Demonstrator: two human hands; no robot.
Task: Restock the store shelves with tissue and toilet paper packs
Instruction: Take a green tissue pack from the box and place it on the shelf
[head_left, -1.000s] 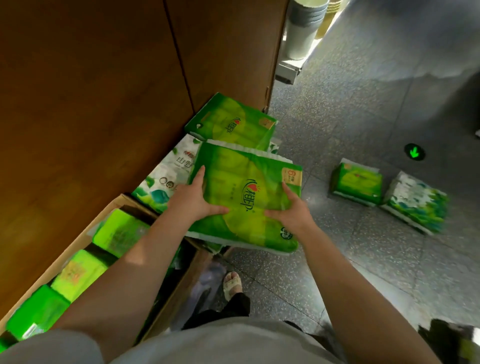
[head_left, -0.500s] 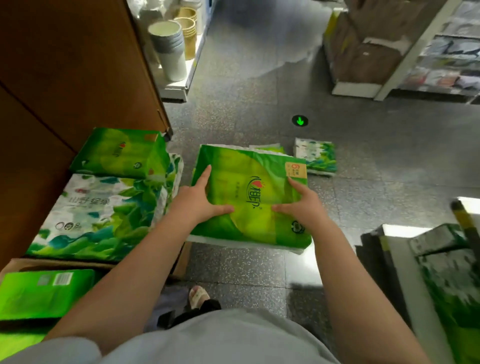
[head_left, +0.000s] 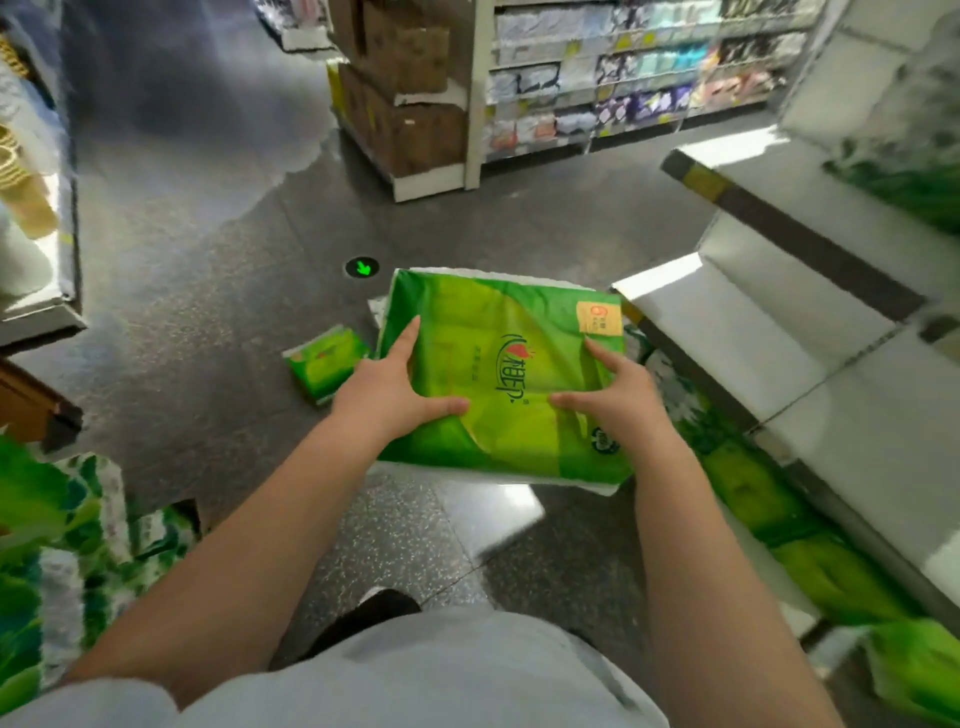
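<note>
the person holds a large green tissue pack out in front of the body, above the dark speckled floor and just beside the white shelves on the right. the pack is a flat, soft rectangle in glossy plastic film, bright green fading to yellow-green, with red and dark lettering at its middle, a small orange label near its far right corner, and white edging along its rims. the left hand grips its left edge: the index finger lies straight along the top face, the thumb stretches across the front toward the middle, and the other fingers are hidden under the pack. the right hand mirrors it on the right side, thumb pointing inward over the film and index finger reaching up the face. both forearms are bare and extended, angled inward toward the pack. a smaller green pack lies on the floor just left of the held one, partly behind the left hand. blurred green packs sit on the lowest shelf level at the right, and leafy green-and-white packs show at the lower left. a round green arrow marker glows on the floor beyond. stacked brown cartons stand at the end of a far stocked aisle.
</note>
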